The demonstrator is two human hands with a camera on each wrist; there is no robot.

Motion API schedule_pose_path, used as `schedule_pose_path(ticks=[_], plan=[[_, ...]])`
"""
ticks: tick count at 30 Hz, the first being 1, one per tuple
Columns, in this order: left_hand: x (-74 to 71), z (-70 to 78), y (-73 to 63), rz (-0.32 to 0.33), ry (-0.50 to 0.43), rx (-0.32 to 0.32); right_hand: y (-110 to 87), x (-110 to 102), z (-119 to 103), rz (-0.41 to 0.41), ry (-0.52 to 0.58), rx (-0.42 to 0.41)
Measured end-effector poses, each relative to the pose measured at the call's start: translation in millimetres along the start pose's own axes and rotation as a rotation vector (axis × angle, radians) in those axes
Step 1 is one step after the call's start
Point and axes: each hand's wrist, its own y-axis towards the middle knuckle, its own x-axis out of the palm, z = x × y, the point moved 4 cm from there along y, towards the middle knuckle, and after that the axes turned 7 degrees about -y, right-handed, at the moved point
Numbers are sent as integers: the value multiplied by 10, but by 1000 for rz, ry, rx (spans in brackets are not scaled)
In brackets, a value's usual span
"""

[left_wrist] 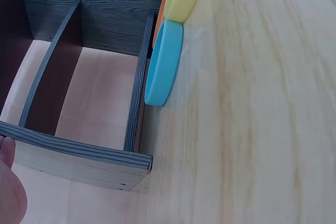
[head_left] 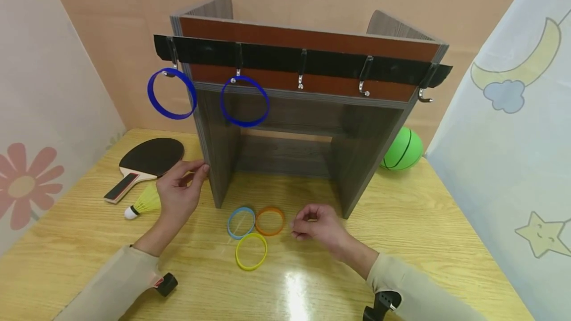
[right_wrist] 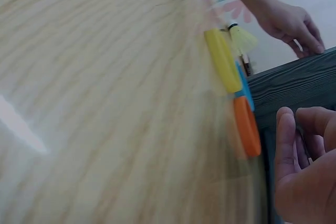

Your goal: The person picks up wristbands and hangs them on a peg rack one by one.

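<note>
My left hand touches the front edge of the left side panel of a grey wooden rack with its fingertips. The right hand hovers low over the table, fingers loosely bent and nothing between them. Just left of it lie an orange ring, a light blue ring and a yellow ring, close together. In the right wrist view the thumb and index finger stand slightly apart beside the orange ring. Two dark blue rings hang from the rack's two leftmost hooks.
Three more metal hooks on the black strip hold no ring. A table tennis bat and a yellow shuttlecock lie at the left, by the left forearm. Behind the rack's right side sits a green ball.
</note>
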Motion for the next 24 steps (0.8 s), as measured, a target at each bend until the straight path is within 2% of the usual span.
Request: schedule_pose_path(ticks=[6, 14, 24], plan=[[5, 5, -5, -4, -11, -2, -32, 19, 130, -8, -26, 33], [82, 263, 73, -12, 0, 14, 43, 63, 212, 4, -71, 63], [73, 275, 78, -20, -14, 9, 198, 105, 222, 17, -83, 99]])
